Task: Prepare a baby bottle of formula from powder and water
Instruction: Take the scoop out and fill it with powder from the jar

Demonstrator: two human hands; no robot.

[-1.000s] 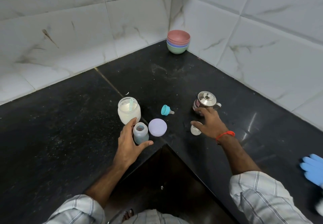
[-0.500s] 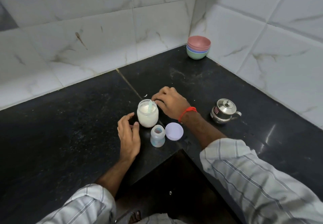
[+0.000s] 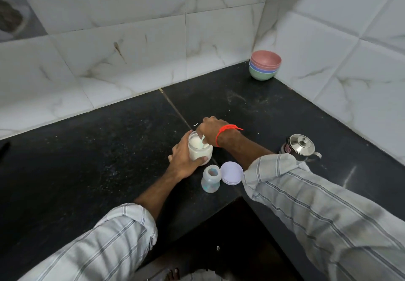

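The glass powder jar (image 3: 199, 149) stood on the black worktop (image 3: 87, 160), the left hand (image 3: 183, 162) wrapped round its side. The right hand (image 3: 208, 130) pinched the pale scoop (image 3: 202, 139) inside the mouth. The open baby bottle (image 3: 210, 178) waited just beside. Glass looked slippery and breakable; the light bottle would tip easily, so hold its body

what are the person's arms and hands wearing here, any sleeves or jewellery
Both arms wear a pale grey-white shirt with thin dark stripes, sleeves rolled up to about the elbow, forearms bare. The left hand is bare, no ring or watch showing. The right hand has a thin red-orange thread band tied round the wrist.
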